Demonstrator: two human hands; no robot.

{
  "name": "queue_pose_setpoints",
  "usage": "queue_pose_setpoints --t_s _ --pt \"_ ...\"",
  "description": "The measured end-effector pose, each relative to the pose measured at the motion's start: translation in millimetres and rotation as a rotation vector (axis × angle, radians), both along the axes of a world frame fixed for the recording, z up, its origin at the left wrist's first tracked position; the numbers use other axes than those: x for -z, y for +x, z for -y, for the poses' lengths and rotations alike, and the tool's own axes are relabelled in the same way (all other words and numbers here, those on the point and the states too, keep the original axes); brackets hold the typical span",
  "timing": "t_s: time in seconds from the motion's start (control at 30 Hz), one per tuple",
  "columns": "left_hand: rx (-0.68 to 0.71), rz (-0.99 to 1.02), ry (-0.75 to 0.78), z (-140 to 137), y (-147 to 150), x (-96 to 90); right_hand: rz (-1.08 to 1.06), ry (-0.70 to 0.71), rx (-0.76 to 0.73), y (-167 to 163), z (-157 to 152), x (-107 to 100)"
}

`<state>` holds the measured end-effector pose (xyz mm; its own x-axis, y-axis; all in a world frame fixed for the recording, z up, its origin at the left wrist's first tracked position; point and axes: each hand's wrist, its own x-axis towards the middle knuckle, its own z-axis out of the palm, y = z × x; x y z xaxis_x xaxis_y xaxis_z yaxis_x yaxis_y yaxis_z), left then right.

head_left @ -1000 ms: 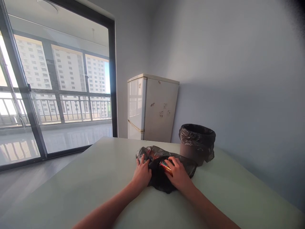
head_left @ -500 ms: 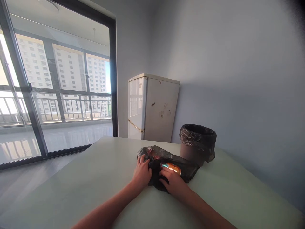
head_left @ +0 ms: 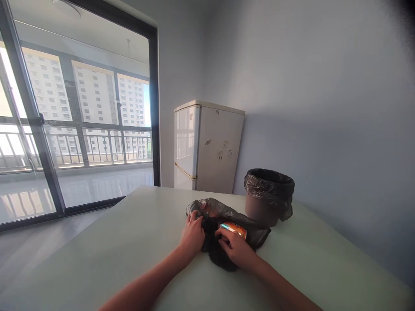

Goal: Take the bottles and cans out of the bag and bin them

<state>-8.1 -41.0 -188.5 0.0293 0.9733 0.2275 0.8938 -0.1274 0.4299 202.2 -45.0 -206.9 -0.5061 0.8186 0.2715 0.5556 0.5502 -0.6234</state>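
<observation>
Blk bag (head_left: 210,237), orange can (head_left: 238,229) w/ teal band, brn bin (head_left: 261,208), pale-grn table (head_left: 129,242)

Head-worn view, forward and down over both hands (head_left: 193,234)

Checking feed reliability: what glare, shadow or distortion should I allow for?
Head view: glare streaks the orange can; same view, the black bag loses detail in dark folds; same view, daylight pales the windows, the upper right corner darkens, and the fridge slants, likely lens distortion.

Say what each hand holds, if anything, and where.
Left hand: the bag, by its left side. Right hand: at the can; whether it's held can't be told.
</observation>
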Motion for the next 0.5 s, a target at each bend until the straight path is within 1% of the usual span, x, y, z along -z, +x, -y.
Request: queue_pose_setpoints --t_s 0.17,0.23,0.3,0.37,0.4,0.5 --pt "0.007 -0.014 0.009 0.0 0.5 0.5 0.036 -0.025 0.17 5.1 -12.4 9.4" --pt "0.007 -0.011 -0.002 0.4 0.9 -0.3 0.05 -0.082 0.199 5.9 -14.8 11.1" --pt "0.002 -0.006 -0.016 0.8 1.3 -1.2 0.062 -0.156 0.192 5.7 -14.3 10.9" --pt "0.004 -0.003 -0.019 1.5 1.7 -2.3 0.064 -0.188 0.133 4.5 -10.5 8.3" --pt "0.007 -0.003 -0.017 1.9 1.9 -2.9 0.065 -0.189 0.075 3.6 -7.5 6.3" --pt "0.007 -0.001 -0.017 3.3 2.2 -4.2 0.079 -0.146 -0.159 -0.3 2.9 -0.6"
